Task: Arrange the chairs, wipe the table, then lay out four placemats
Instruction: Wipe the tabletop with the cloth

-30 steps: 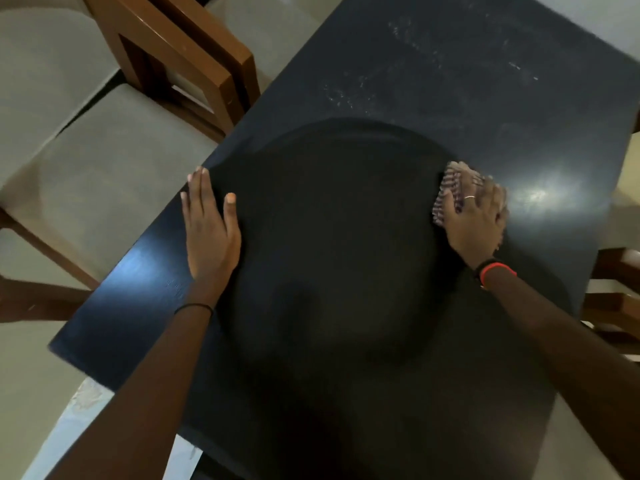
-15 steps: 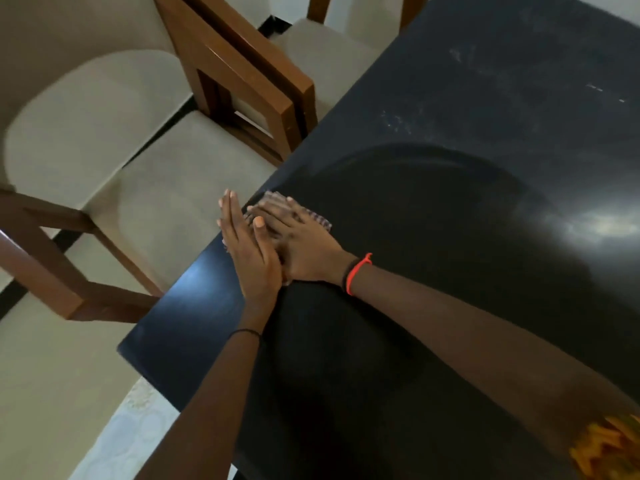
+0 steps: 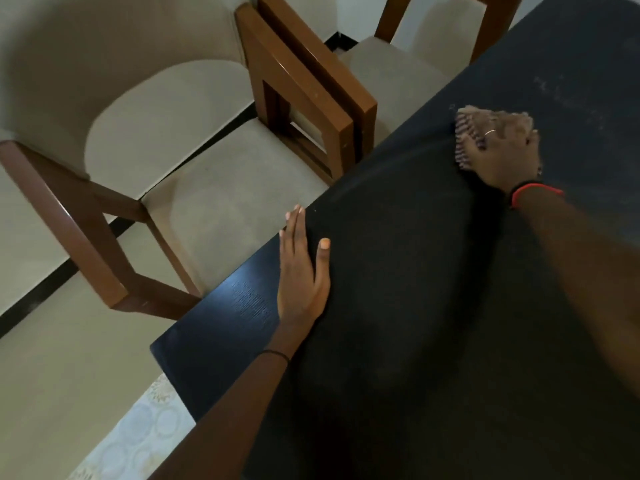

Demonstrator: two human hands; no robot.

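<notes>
- Head view, grip: the right hand (image 3: 502,157) grasps a bunched cloth (image 3: 465,131), fingers bent over it, and bears it down on the dark table (image 3: 415,306). The cloth shows ahead of the knuckles and to their left.
- Head view, support: the left hand (image 3: 301,271) lies released, fingers straight, flat on the table edge, well back from the grip on the wrist side.
- Head view, surface: pale dust marks (image 3: 568,95) lie just beyond the grip; judged that wiping is part done.
- Head view, surroundings: the near chair (image 3: 207,202) sits left of the grip at the table edge, and a second chair (image 3: 391,74) stands beyond it. No placemats are visible.
- Risk: a long stroke left could sweep dust onto the pale seat.
- Risk: bunched cloth may skip patches, leaving streaks under the placemats.
</notes>
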